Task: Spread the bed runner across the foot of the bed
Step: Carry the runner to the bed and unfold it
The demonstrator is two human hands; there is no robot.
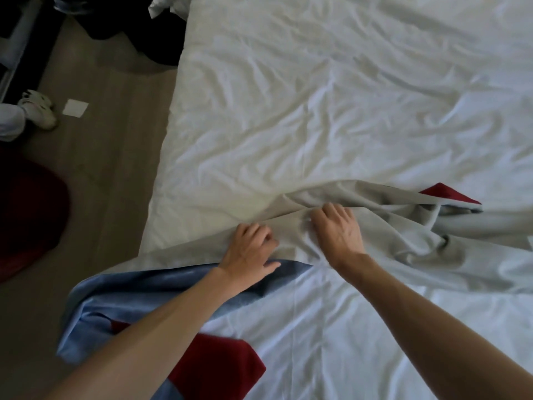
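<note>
The bed runner (383,226) lies rumpled across the white bed (317,96), its pale grey underside up, with blue and dark red parts showing at the lower left (121,307) and a red corner at the right (450,193). My left hand (249,249) grips a fold of the grey cloth near the bed's left edge, fingers curled into it. My right hand (337,229) sits just to its right, fingers bent and bunching the same fold. Part of the runner hangs off the bed's left side under my left forearm.
Wooden floor (101,168) runs along the bed's left side. On it lie a white paper square (75,107) and a person's white shoe (39,109). A dark red object (28,217) sits at the far left; dark items (129,24) lie near the top.
</note>
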